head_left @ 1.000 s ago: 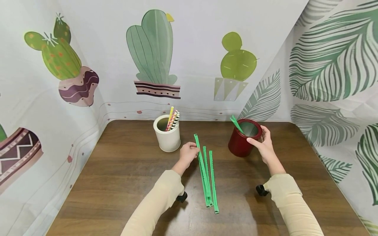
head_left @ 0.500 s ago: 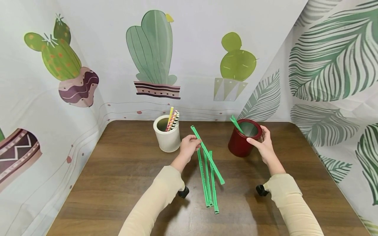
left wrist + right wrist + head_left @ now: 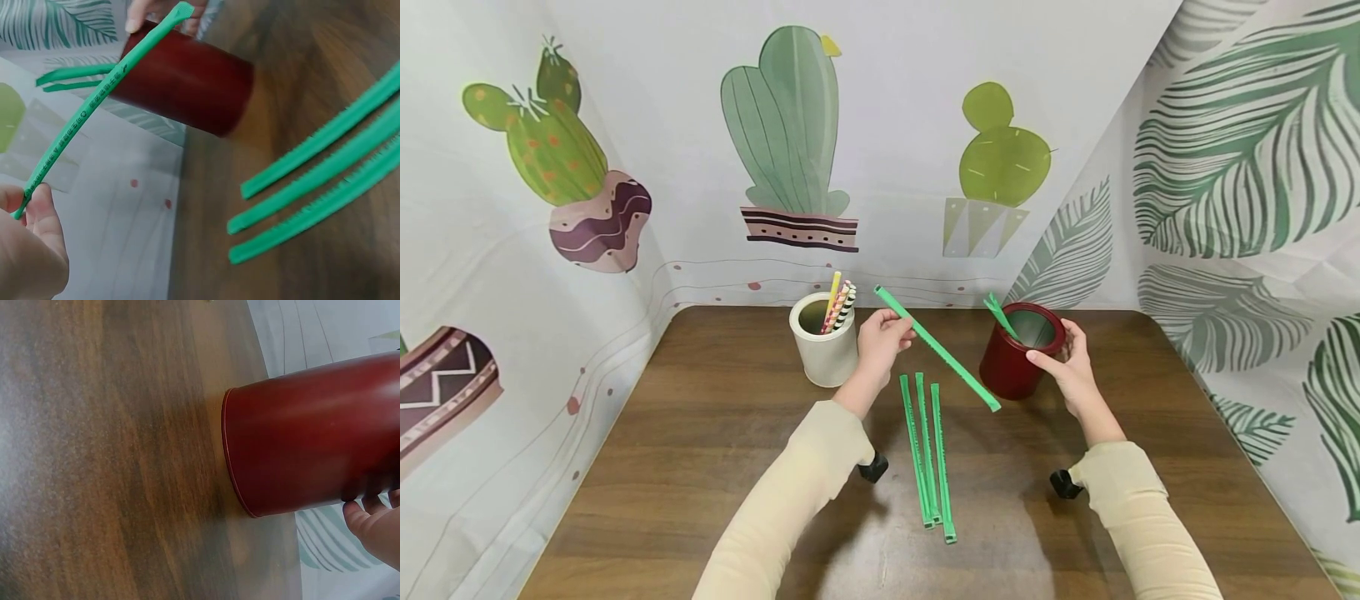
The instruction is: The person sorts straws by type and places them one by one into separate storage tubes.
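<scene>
My left hand [image 3: 880,343] pinches a green wrapped straw [image 3: 943,354] near one end, between thumb and fingers. The straw slants down to the right, its free end overlapping the dark red cylindrical holder [image 3: 1011,367] in the head view. Dark lettering runs along the wrapper in the left wrist view. My right hand [image 3: 1071,367] grips the red holder at its right side, thumb near the rim. Green straws [image 3: 1002,318] lean out of its left side. Three more green wrapped straws [image 3: 943,467] lie side by side on the table, below the left hand.
A cream holder [image 3: 829,358] stands to the left of my left hand, with several patterned paper straws [image 3: 841,307] in it. The brown wooden table [image 3: 700,467] ends at a wall sheet [image 3: 895,208] printed with cacti and leaves.
My left hand has lifted one green straw off the group and moved up and right, the straw swinging toward the red holder. The right hand and red holder have stayed put.
</scene>
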### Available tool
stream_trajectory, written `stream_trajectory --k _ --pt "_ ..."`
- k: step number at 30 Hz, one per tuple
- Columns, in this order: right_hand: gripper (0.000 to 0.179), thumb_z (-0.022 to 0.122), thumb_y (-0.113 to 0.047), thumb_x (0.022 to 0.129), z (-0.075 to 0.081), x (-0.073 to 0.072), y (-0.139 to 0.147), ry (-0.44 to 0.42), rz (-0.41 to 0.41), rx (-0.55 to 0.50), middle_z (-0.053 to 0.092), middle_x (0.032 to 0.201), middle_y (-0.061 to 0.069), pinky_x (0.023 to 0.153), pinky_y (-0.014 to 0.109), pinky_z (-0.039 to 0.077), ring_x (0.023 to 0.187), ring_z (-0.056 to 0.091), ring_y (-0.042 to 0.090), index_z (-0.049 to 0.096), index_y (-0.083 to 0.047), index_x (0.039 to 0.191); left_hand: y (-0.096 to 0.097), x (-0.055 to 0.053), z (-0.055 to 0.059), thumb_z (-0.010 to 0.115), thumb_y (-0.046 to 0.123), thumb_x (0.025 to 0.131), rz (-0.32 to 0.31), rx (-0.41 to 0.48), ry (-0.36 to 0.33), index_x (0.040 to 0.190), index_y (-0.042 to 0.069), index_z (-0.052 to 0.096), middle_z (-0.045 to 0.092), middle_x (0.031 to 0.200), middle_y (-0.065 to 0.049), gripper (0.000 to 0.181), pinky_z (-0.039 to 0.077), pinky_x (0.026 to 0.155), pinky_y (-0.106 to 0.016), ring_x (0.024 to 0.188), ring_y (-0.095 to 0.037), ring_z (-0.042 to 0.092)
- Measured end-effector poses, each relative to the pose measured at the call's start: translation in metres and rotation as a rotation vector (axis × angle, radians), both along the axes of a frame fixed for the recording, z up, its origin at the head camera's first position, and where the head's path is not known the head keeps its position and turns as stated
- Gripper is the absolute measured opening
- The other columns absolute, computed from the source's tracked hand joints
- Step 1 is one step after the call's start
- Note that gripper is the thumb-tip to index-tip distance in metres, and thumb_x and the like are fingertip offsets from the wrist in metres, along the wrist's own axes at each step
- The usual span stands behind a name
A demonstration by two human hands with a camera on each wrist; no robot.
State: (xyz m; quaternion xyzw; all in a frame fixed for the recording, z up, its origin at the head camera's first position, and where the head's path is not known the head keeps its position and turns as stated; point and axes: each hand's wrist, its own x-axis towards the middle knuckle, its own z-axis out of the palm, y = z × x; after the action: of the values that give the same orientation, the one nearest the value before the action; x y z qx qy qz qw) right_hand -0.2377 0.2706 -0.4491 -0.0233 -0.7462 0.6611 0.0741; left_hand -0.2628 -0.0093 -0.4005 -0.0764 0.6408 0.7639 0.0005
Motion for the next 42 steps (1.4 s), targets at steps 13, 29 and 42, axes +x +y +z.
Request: stream_trajectory --k 13,29,42 --pt "0.077 0.062 -0.005 0.079 -0.001 -0.001 0.001 -0.009 -0.009 0.009 0.026 0.132 0.003 0.086 0.009 0.029 0.122 0.025 0.018 0.012 -0.012 0.137 0.009 -0.011 0.037 0.058 0.008 0.083 0.063 0.014 0.115 0.093 0.002 0.055 0.058 0.075 0.001 0.012 0.047 0.057 -0.016 0.064 -0.007 0.058" --pt "0.076 0.062 -0.002 0.078 -0.001 -0.002 0.0 -0.002 -0.02 -0.01 0.027 0.131 0.003 0.096 0.019 0.026 0.122 0.027 0.017 0.014 -0.011 0.137 0.025 -0.019 0.06 0.055 0.01 0.085 0.065 -0.003 0.189 0.096 0.001 0.054 0.062 0.084 -0.009 0.014 0.05 0.065 -0.022 0.079 -0.021 0.062" --pt "0.078 0.061 -0.002 0.079 0.0 -0.002 0.001 -0.028 -0.006 -0.006 0.02 0.138 0.012 0.106 0.034 0.018 0.128 0.019 0.024 0.01 -0.008 0.138 0.046 -0.019 0.064 0.056 0.013 0.085 0.057 -0.15 0.237 0.093 0.004 0.056 0.065 0.087 -0.009 0.012 0.05 0.064 -0.025 0.067 -0.008 0.058"
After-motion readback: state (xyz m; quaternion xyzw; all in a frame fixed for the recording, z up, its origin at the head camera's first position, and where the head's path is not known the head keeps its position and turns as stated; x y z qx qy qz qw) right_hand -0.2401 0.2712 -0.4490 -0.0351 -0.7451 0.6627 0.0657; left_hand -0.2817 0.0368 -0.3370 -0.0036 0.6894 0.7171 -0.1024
